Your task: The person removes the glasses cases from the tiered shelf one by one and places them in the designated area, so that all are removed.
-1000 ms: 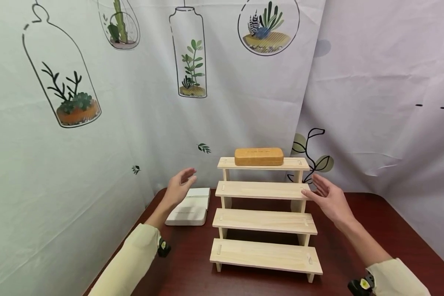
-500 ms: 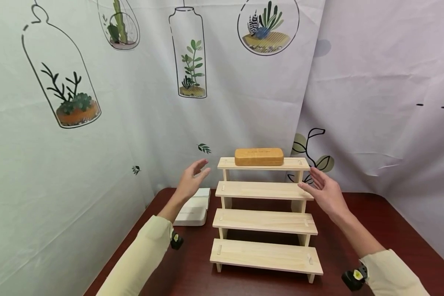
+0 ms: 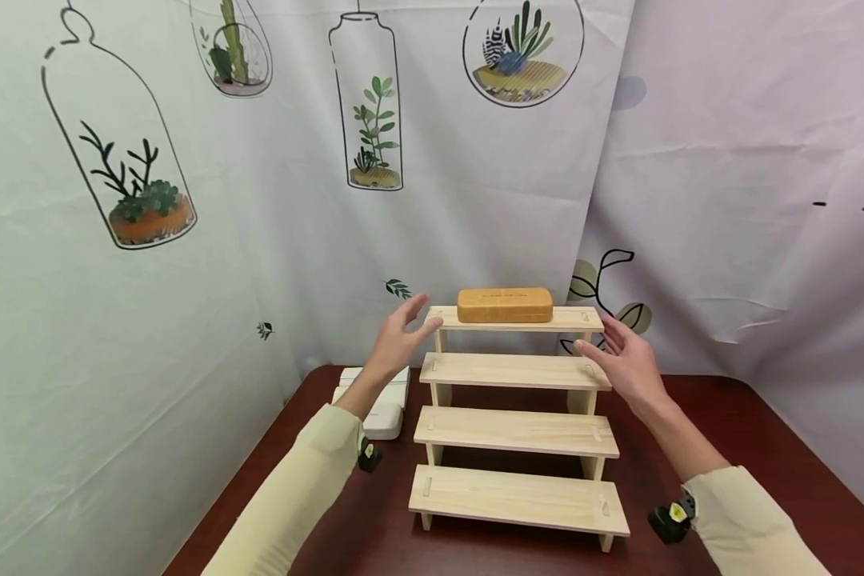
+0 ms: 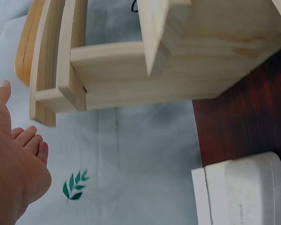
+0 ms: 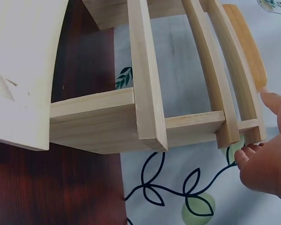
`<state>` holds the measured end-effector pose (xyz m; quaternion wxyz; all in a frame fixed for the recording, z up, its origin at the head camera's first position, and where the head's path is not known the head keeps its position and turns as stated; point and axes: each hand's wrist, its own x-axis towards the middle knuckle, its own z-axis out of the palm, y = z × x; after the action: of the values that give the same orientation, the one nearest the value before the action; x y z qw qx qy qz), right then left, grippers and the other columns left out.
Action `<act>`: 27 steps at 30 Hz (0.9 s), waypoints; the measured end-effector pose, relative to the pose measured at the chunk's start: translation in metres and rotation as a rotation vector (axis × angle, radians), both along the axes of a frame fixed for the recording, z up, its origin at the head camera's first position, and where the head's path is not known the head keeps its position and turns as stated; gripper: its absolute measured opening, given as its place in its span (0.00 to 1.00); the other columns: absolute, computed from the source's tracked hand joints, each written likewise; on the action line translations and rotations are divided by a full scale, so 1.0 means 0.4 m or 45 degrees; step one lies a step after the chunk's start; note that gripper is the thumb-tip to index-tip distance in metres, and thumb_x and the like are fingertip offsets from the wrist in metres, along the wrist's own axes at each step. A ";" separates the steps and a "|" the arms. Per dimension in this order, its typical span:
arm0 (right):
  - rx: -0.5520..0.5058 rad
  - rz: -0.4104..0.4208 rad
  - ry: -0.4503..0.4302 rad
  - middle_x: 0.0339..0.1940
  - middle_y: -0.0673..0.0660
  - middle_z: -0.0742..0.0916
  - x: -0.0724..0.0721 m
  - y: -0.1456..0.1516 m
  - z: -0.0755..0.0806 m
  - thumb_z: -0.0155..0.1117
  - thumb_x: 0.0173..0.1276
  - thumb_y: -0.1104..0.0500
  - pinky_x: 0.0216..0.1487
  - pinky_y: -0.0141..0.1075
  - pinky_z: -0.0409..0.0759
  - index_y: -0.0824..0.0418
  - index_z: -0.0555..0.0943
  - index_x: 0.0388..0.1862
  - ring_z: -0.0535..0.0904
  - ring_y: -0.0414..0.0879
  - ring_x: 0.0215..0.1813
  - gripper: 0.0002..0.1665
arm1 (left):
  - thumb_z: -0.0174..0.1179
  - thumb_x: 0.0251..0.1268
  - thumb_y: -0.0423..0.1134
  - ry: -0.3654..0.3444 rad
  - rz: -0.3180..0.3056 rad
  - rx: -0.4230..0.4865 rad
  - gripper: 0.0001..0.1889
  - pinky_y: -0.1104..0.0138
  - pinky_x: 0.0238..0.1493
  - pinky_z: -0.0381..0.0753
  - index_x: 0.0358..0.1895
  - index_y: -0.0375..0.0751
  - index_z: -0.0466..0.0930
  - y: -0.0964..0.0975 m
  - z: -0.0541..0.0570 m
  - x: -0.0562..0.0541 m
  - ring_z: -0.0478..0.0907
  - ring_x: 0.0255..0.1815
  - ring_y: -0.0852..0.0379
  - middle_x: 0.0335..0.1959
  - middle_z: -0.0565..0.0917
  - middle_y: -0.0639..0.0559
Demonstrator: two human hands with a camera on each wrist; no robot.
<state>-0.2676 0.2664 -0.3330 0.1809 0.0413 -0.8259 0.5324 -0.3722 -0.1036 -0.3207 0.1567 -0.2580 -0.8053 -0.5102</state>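
Observation:
A four-step light wooden display shelf stands on the dark red table. On its top step lies a tan, rounded box, resembling a glasses case. My left hand is at the left end of the top step, thumb and fingers spread, holding nothing. In the left wrist view its fingertips are beside the end of that step. My right hand is at the right end of the upper steps, fingers loosely bent and apart from the thumb. In the right wrist view its thumb overlaps the tan box's near end.
White boxes lie on the table left of the shelf, partly hidden by my left forearm. A pale cloth curtain printed with plants hangs behind and on both sides.
My left hand has moved right and up from over the white boxes to the shelf's top left end. My right hand has shifted slightly left and up. The shelf and tan box stayed put.

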 end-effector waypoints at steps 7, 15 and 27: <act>-0.032 0.026 0.007 0.85 0.71 0.61 -0.018 0.000 0.011 0.70 0.78 0.51 0.81 0.56 0.60 0.67 0.53 0.87 0.57 0.66 0.84 0.52 | 0.69 0.75 0.51 -0.005 0.016 -0.017 0.40 0.51 0.79 0.67 0.83 0.39 0.63 0.042 0.012 0.003 0.66 0.80 0.45 0.79 0.71 0.45; -0.021 0.017 -0.023 0.86 0.70 0.59 -0.033 -0.002 0.019 0.69 0.79 0.52 0.82 0.56 0.59 0.67 0.52 0.87 0.56 0.66 0.84 0.51 | 0.71 0.73 0.51 0.015 0.060 -0.067 0.42 0.53 0.79 0.68 0.83 0.39 0.63 0.073 0.026 -0.003 0.68 0.79 0.46 0.80 0.70 0.46; -0.015 0.011 -0.044 0.85 0.73 0.60 -0.059 -0.007 0.024 0.69 0.79 0.54 0.82 0.57 0.58 0.69 0.49 0.87 0.56 0.68 0.84 0.52 | 0.72 0.72 0.50 0.003 0.047 -0.116 0.46 0.54 0.78 0.68 0.83 0.35 0.59 0.127 0.047 -0.008 0.69 0.78 0.43 0.81 0.68 0.45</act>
<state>-0.2912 0.2638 -0.3234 0.1646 0.0346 -0.8256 0.5387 -0.3753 -0.0530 -0.3018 0.1552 -0.2505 -0.8322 -0.4697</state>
